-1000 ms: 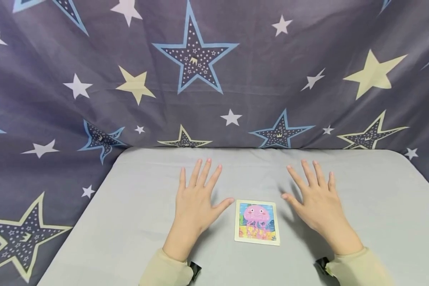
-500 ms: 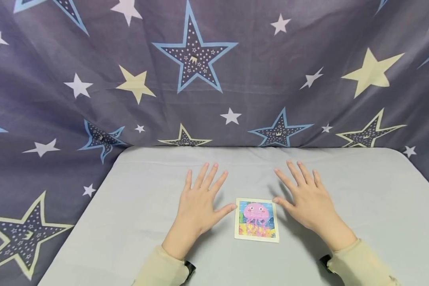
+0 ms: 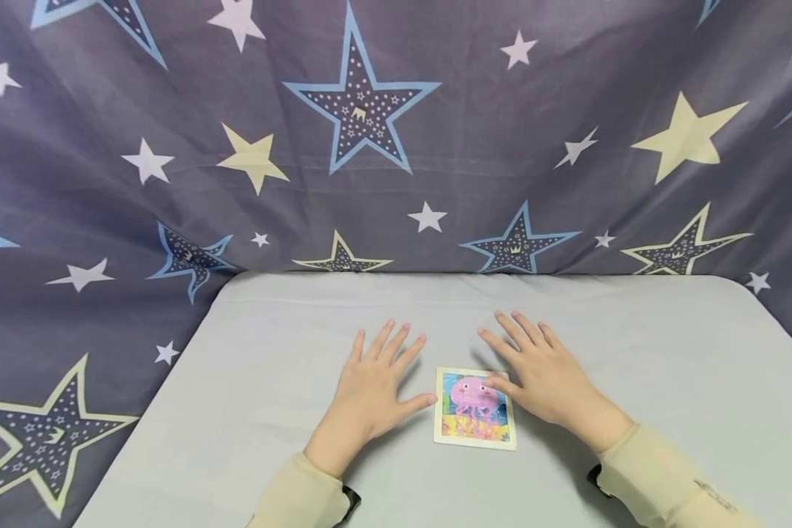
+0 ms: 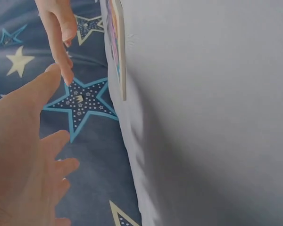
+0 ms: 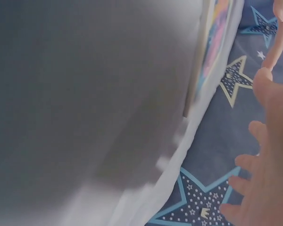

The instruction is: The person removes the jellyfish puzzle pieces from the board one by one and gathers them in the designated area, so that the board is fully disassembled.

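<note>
A small, nearly square jigsaw puzzle [image 3: 465, 422] with a cream border lies flat on the grey cloth. Its picture is a pink jellyfish over a colourful seabed. My left hand [image 3: 368, 392] hovers to its left, fingers spread and the thumb pointing at the puzzle's left edge. From the right, my right hand [image 3: 544, 374] reaches over with fingers extended. Its thumb covers a bit of the upper right of the picture. Both wrist views show the puzzle edge-on, with a gap between it and the hand. Neither hand holds anything.
The grey cloth-covered table [image 3: 237, 411] spreads around the puzzle. A dark curtain [image 3: 396, 183] printed with stars hangs behind it and along the sides. Both sleeves [image 3: 303, 495] are pale, with a black strap part at each wrist.
My right hand has moved left, its thumb now over the puzzle's upper right corner. My left hand has shifted slightly right and nearer to me. The puzzle stays where it was.
</note>
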Motion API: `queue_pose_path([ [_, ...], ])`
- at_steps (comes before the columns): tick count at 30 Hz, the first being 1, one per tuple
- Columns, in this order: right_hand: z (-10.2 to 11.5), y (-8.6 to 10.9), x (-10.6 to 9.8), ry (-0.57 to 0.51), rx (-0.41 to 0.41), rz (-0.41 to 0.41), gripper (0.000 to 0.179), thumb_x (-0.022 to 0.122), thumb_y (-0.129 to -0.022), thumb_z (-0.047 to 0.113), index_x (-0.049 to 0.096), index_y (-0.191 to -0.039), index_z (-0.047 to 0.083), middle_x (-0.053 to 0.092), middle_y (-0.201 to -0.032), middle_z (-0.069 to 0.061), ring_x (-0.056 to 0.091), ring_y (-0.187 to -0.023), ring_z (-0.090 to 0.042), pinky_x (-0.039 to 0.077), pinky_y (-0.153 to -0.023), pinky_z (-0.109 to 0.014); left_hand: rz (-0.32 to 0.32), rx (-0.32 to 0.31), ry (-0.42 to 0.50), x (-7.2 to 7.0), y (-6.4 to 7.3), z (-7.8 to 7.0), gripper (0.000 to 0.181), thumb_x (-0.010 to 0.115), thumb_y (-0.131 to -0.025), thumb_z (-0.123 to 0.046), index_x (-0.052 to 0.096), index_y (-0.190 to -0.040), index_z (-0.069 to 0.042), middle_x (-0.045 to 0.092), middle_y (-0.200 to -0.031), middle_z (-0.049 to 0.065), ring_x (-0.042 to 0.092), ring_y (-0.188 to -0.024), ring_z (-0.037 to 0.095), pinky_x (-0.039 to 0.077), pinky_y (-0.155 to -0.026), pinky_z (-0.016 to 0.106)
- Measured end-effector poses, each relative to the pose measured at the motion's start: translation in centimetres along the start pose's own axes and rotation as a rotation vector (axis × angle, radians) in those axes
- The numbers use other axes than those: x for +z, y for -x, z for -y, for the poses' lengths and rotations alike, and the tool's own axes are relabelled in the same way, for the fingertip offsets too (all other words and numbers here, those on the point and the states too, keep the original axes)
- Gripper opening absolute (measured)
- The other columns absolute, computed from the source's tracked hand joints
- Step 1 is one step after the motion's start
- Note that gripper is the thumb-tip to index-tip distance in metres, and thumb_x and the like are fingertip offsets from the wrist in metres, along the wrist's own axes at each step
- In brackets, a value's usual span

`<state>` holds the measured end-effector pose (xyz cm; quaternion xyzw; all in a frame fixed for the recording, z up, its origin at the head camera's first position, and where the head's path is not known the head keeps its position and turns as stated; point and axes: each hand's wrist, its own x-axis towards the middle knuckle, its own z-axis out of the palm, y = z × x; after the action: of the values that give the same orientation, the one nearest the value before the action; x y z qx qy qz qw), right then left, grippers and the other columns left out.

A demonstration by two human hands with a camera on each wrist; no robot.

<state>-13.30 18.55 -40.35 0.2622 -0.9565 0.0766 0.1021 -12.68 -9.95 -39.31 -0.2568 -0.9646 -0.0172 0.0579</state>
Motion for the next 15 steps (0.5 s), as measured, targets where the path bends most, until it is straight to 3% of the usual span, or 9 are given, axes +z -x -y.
queue_pose_path([
  [8,0.1,-0.8,0.8,-0.010,-0.092,0.031,0.072,0.061,-0.093,0.054,0.041,-0.152,0.020,0.037,-0.156,-0.014,0.037,-0.139,-0.038,0.034,-0.110,-0.060,0.157,0.003,0.199,0.6,0.0,-0.3,0.086,0.050,-0.088,-0.073,0.031,-0.157,-0.024,0.027,-0.162,0.005,0.014,-0.150,0.028,0.011,-0.119,0.060],
  [15,0.1,-1.6,1.2,-0.071,-0.215,0.070,0.066,0.063,-0.093,0.050,0.048,-0.148,0.017,0.047,-0.149,-0.014,0.041,-0.137,-0.036,0.035,-0.110,-0.057,0.259,0.005,0.299,1.1,-0.6,-0.5,0.095,0.057,-0.084,-0.073,0.028,-0.158,-0.021,0.024,-0.163,0.005,0.012,-0.151,0.027,0.014,-0.119,0.057],
])
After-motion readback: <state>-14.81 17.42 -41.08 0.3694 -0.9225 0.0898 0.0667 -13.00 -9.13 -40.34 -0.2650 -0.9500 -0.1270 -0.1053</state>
